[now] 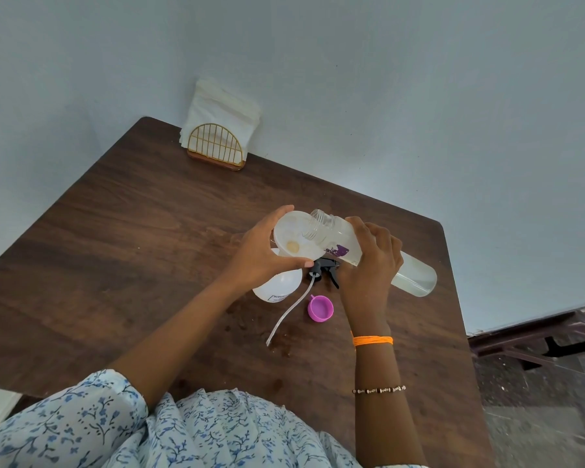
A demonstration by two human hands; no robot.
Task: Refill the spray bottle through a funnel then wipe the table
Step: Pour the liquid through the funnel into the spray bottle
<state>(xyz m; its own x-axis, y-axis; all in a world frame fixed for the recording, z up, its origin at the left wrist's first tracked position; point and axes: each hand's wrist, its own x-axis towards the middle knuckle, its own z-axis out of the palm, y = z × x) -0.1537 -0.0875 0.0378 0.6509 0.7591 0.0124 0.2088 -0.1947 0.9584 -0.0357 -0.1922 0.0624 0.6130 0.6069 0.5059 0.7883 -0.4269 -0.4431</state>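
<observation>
Our left hand (260, 255) curls round the rim of the white plastic funnel (293, 239) seated on the squat white spray bottle (277, 287). From the right, our right hand (374, 261) grips the long clear refill bottle (368, 253), tilted, its open mouth over the bowl. The dark wooden table (132, 248) meets a pale wall.

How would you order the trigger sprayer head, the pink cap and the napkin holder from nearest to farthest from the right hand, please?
From the right hand:
1. Trigger sprayer head, just beside its fingers.
2. Pink cap, nearer the person, by the wrist.
3. Napkin holder, at the far table edge.
</observation>
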